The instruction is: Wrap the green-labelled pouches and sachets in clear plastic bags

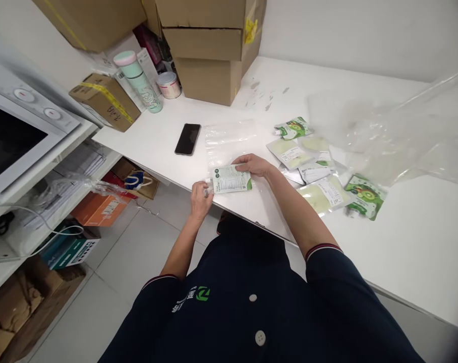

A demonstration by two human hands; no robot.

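A white and green spouted pouch (229, 182) lies near the table's front edge, its printed side up and its spout toward the left. My left hand (201, 200) is closed around the spout end. At the opposite end, my right hand (251, 165) grips the pouch with thumb and fingers. Beneath and behind it, a clear plastic bag (229, 138) is spread flat. To the right of my right arm are several more pouches, among them a green one (365, 195), a pale green one (322, 195) and a small green one (292, 128).
A black phone (187, 139) rests left of the clear bag. Large crumpled plastic (395, 136) covers the back right. Behind stand cardboard boxes (210, 75), a mint flask (140, 83) and a tin (169, 85). Shelving with a microwave (20, 121) is at the left.
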